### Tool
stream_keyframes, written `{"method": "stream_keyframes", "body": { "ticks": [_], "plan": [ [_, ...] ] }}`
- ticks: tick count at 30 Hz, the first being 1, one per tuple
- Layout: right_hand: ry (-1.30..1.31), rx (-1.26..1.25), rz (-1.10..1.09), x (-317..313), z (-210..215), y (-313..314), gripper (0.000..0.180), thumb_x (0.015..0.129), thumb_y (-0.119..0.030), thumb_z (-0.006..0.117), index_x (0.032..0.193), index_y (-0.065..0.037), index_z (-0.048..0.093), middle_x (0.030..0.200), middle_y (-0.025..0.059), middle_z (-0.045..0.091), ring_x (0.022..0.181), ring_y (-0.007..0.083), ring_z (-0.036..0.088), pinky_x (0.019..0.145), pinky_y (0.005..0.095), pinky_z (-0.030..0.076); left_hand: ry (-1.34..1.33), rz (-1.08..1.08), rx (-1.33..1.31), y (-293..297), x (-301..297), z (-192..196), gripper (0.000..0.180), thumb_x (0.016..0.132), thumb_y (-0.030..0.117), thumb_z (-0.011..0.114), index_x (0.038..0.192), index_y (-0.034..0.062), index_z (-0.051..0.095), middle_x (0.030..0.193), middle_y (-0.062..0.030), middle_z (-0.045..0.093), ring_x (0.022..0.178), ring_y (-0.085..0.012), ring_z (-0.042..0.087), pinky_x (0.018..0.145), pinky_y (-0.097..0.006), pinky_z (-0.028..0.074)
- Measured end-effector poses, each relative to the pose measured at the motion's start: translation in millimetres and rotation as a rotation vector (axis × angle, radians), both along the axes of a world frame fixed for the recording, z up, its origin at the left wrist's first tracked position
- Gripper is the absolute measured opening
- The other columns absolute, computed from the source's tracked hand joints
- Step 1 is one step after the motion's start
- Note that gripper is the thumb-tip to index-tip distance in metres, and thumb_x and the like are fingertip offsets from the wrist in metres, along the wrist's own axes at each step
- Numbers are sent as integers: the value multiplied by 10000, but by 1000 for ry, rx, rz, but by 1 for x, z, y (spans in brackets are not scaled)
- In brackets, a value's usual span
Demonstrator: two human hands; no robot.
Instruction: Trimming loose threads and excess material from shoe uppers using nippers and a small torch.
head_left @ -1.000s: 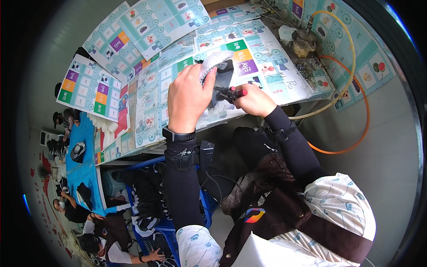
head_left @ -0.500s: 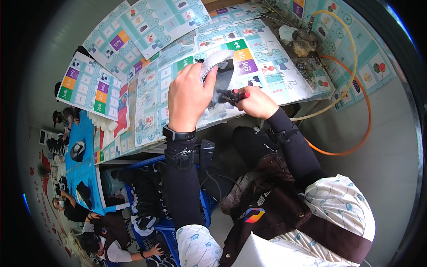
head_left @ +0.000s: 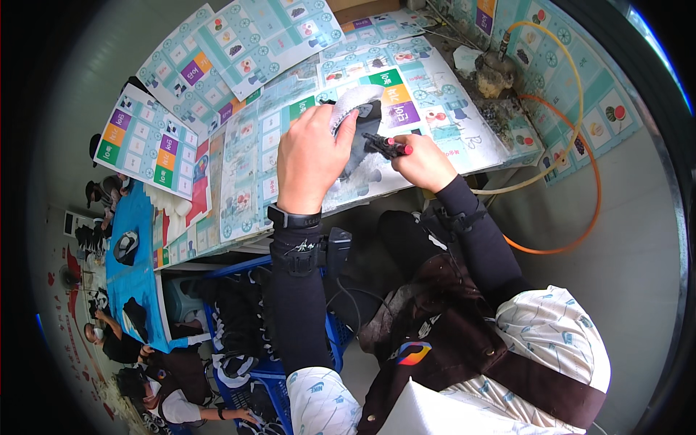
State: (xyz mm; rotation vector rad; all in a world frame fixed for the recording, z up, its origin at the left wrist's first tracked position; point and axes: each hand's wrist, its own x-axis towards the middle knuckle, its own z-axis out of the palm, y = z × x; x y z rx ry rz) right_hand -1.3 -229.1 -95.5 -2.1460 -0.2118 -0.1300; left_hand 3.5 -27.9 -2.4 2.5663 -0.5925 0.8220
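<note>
My left hand (head_left: 312, 156) is closed round a black-and-grey shoe (head_left: 367, 110) with a pale curved edge, held over the papered worktable (head_left: 243, 192). Its thumb lies along the pale edge, and the palm hides part of the shoe. Beside the shoe's near right side, my right hand (head_left: 428, 163) grips a dark tool with red ends (head_left: 383, 146); its exact kind is unclear. The tool's dark tip points left toward the shoe, and I cannot tell whether they touch. Grey marks show on the paper below.
Printed boards (head_left: 279, 40) lean at the table's far left. Yellow (head_left: 578, 80) and orange (head_left: 600, 185) hoses loop on the right. Blue baskets (head_left: 272, 380) with black shoes stand below left. A co-worker (head_left: 170, 395) reaches toward them, beyond which is a blue-covered table (head_left: 119, 279).
My right hand and its tool have moved slightly right and up. My left hand shifts a little right, still holding the shoe. The co-worker at lower left has moved slightly left and down.
</note>
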Motion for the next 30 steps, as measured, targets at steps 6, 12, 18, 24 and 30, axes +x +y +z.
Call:
{"method": "stream_keyframes", "body": {
  "ticks": [6,12,18,24,30],
  "plan": [
    [-13,6,-66,4,-2,1,265,848,-111,578,987,36,748,906,341,689,945,523,672,877,566,532,8,-4,25,0,2,0,389,1019,384,716,1026,-3,741,996,-219,750,905,-460,713,758,-494,573],
    [-37,-1,-102,9,-6,1,271,838,-110,576,994,36,743,895,339,687,944,521,671,877,565,528,7,3,21,0,3,0,391,1020,386,714,1020,-4,739,985,-217,749,893,-456,713,752,-495,572],
    [-40,11,-116,7,-5,3,267,829,-103,569,981,36,739,891,340,684,941,525,667,870,568,526,8,10,14,-1,4,0,387,1019,384,716,1019,-2,739,982,-214,748,889,-455,714,749,-495,572],
    [-35,2,-87,7,-6,3,266,827,-104,576,982,35,742,890,339,684,940,526,668,872,568,526,13,4,23,-2,3,1,383,1018,381,718,1016,-1,739,979,-214,748,893,-454,714,750,-495,573],
    [-27,-8,-110,9,-6,1,281,831,-105,577,1004,26,754,894,338,689,938,524,671,875,568,528,20,10,16,-1,2,0,379,1017,376,721,1013,-3,738,990,-215,750,905,-453,714,761,-491,575]
  ]
}}
